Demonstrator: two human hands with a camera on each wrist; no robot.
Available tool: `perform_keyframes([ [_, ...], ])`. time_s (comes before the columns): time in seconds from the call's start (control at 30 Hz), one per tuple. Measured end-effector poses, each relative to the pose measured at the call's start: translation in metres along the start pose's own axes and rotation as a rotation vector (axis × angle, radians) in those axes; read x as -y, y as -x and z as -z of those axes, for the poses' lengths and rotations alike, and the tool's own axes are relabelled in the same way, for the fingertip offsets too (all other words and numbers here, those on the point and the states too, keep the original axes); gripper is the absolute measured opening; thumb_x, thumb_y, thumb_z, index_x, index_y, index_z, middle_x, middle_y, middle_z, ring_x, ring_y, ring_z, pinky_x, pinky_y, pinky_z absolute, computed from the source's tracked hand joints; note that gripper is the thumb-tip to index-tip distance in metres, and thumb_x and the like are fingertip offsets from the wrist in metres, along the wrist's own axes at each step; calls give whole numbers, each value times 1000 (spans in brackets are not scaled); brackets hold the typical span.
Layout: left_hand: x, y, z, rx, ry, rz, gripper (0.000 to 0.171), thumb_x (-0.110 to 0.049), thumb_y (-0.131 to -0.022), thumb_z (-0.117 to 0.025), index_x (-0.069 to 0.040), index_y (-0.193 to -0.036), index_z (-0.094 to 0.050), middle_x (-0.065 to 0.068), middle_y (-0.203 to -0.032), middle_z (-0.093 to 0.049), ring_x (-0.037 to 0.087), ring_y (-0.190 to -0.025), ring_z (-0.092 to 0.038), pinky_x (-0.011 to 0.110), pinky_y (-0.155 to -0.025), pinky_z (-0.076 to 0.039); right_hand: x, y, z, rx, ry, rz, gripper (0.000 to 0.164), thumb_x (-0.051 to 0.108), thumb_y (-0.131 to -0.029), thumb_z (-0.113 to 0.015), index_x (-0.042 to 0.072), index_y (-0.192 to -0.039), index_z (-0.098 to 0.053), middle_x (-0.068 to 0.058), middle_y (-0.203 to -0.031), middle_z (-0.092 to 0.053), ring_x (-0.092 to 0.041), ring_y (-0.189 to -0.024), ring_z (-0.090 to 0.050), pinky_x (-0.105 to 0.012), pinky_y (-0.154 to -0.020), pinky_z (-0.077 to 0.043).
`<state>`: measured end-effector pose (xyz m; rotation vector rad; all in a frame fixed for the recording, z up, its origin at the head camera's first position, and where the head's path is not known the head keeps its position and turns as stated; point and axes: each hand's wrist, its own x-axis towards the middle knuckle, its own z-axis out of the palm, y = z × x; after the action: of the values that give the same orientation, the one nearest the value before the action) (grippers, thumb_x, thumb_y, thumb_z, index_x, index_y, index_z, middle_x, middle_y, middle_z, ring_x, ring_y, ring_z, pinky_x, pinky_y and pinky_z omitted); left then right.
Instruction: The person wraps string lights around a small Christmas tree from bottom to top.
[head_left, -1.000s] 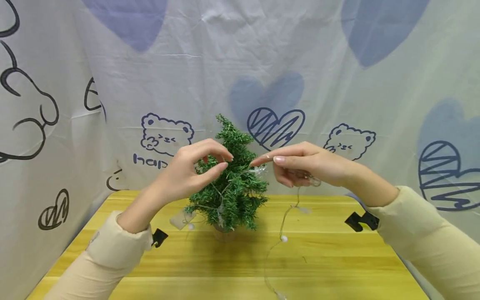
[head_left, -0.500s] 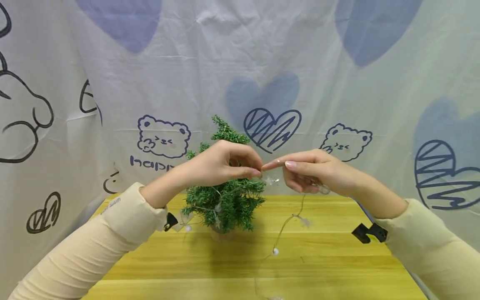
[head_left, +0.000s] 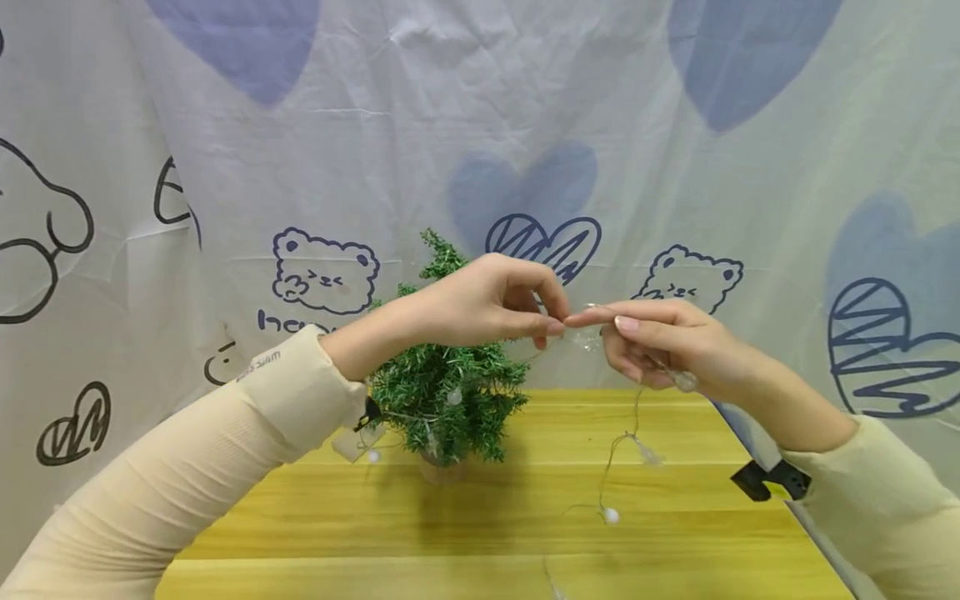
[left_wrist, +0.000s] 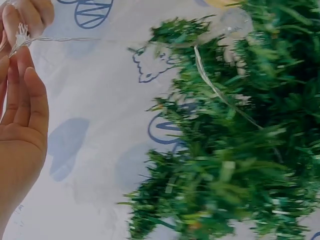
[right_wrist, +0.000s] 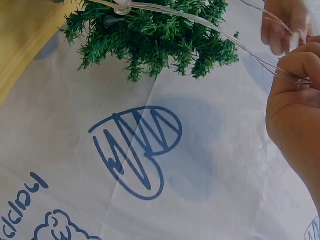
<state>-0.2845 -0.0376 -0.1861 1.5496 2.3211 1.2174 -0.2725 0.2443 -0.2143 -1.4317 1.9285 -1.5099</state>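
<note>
In the head view my left hand (head_left: 498,304) pinches the thin wire of a light string beside a clear ornament (head_left: 585,337), in front of the tree. My right hand (head_left: 667,337) holds more of the wire, its index fingertip meeting the left fingertips. A small green artificial Christmas tree (head_left: 450,408) stands upright in its pot behind. From the tree the wire (left_wrist: 75,39) stretches to the left hand in the left wrist view. Below the right hand hangs more string with a white ball (head_left: 611,516). Several wire strands (right_wrist: 225,35) run into the right hand in the right wrist view.
The tree stands on a yellow wooden table (head_left: 480,533). Beside its pot lies a pale tag-like piece (head_left: 358,443) near another white ball (head_left: 373,456). A white cloth (head_left: 420,150) printed with hearts and bears hangs close behind. Loose string end (head_left: 553,583) lies toward the front.
The left hand has moved right from the tree and pinched the string by the right fingertip. Both hands have since shifted right together, drawing the string away from the tree.
</note>
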Motion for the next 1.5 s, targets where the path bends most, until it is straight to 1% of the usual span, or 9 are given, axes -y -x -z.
perform_keyframes([
  [0.1,-3,-7,0,-10,2,-9,9,-1,-101,-67,-1,-110,-69,9,-105,-72,19,-85,-74,36,-70,-57,-2,5,4,-13,12,69,50,-4,-111,-24,6,-144,-61,-9,-72,-49,-21,-47,-30,-35,-37,-26],
  [0.2,0,-11,-3,-12,10,-1,9,-2,-101,-68,-3,-109,-69,7,-104,-72,19,-85,-75,35,-71,-58,-6,9,7,-37,23,78,49,-5,-110,-25,4,-141,-63,-10,-72,-49,-22,-49,-32,-36,-38,-27],
  [0.47,8,3,-18,106,64,107,7,-2,-100,-69,-3,-107,-70,11,-98,-75,17,-83,-76,34,-79,-63,-16,23,5,-4,9,-78,45,-1,-112,-31,10,-136,-68,-5,-75,-55,-26,-48,-28,-35,-35,-25],
  [0.67,-5,12,-9,96,97,78,8,-1,-100,-68,-4,-108,-70,9,-95,-76,21,-83,-77,39,-78,-63,-20,26,5,23,-38,-33,48,-7,-110,-29,8,-134,-68,-6,-78,-56,-25,-45,-27,-32,-33,-25],
  [0.9,-17,19,5,100,91,79,7,-3,-102,-67,-5,-108,-69,8,-91,-76,29,-74,-72,38,-67,-58,-19,24,2,16,-27,0,46,-12,-107,-34,6,-133,-67,-5,-79,-57,-27,-52,-36,-35,-35,-30],
  [1.03,-14,20,3,126,114,79,7,-3,-102,-66,-5,-108,-68,8,-92,-75,30,-72,-71,40,-66,-60,-20,25,0,6,-4,-17,41,-12,-106,-38,4,-130,-67,-6,-78,-58,-28,-55,-41,-38,-40,-37],
  [1.17,-6,17,-7,155,134,97,8,-1,-102,-65,-5,-108,-68,8,-102,-74,24,-82,-76,43,-75,-63,-23,27,1,-14,7,-26,40,-11,-106,-39,5,-129,-68,-6,-77,-58,-27,-56,-43,-38,-41,-37],
  [1.27,0,14,-13,168,96,130,8,-2,-102,-65,-5,-108,-69,6,-108,-73,19,-84,-77,41,-77,-63,-25,29,3,-35,10,-38,40,-11,-106,-39,6,-129,-68,-5,-77,-58,-24,-56,-44,-39,-39,-35],
  [1.5,13,1,-7,120,-152,140,6,-3,-101,-67,-7,-104,-71,4,-102,-73,9,-79,-75,32,-73,-63,-29,34,8,-123,62,-113,35,-5,-109,-43,7,-126,-70,-3,-77,-58,-21,-55,-46,-40,-39,-35],
])
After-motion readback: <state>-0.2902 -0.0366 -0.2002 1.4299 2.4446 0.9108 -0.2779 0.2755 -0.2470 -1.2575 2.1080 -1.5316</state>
